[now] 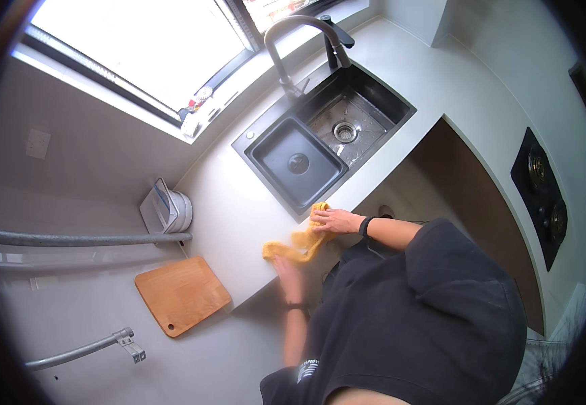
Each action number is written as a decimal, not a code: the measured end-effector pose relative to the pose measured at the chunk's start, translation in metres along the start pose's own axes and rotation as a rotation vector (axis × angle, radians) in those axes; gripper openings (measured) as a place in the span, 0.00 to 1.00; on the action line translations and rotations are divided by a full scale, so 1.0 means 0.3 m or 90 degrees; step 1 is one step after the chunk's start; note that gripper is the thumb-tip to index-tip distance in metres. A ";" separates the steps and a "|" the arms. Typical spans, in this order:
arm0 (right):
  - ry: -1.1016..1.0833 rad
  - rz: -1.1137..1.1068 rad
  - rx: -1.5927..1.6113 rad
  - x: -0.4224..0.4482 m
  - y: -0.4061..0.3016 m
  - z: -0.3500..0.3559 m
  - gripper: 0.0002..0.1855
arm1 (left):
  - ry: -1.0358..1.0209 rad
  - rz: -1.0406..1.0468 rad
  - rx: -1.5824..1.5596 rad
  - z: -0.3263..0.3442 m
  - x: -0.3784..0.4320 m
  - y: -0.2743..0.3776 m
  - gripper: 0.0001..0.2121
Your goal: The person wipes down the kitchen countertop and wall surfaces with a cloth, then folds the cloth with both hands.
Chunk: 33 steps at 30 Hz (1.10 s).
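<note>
A yellow cloth [300,251] lies bunched and looped along the front edge of the white countertop [250,243]. My right hand [338,221] grips its upper end, just below the corner of the sink. My left hand [288,278], blurred by motion, has its fingers on the lower-left end of the same cloth. Part of the cloth between the hands is blurred too. Dark bands circle both wrists.
Beyond the cloth is a dark sink [381,109] with a grey tray [272,152] over its left part and a curved faucet [272,43]. At left are a wooden cutting board [184,293], white containers [179,210] and a metal pipe [85,238]. A gas hob [540,197] sits far right.
</note>
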State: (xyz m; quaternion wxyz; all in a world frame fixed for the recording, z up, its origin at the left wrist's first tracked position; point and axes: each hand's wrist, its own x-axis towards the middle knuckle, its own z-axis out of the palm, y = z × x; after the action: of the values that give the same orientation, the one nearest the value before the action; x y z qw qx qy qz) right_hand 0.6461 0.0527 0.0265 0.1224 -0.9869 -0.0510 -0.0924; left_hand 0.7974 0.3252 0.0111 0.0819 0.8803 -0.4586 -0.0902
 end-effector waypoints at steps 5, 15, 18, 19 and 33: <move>-0.010 0.084 0.002 -0.135 0.127 -0.040 0.26 | -0.031 0.053 0.019 0.022 0.062 0.077 0.34; -0.026 0.373 -0.011 -0.563 0.476 -0.228 0.29 | -0.093 0.147 -0.064 0.010 0.280 0.587 0.38; -0.056 0.449 0.023 -0.686 0.579 -0.298 0.31 | -0.046 0.271 0.057 0.033 0.325 0.752 0.38; -0.057 0.452 0.021 -0.723 0.612 -0.314 0.31 | 0.005 0.327 0.099 0.047 0.341 0.805 0.37; -0.023 0.615 0.059 -0.952 0.898 -0.476 0.32 | -0.070 0.328 -0.053 0.180 0.517 1.241 0.28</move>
State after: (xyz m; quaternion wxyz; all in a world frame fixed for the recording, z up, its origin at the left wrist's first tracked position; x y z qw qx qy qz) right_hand 0.3757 -0.2655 0.0443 0.1942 -0.8927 0.4066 -0.0055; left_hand 0.5770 -0.0164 0.0302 0.1135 0.7241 -0.6673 -0.1327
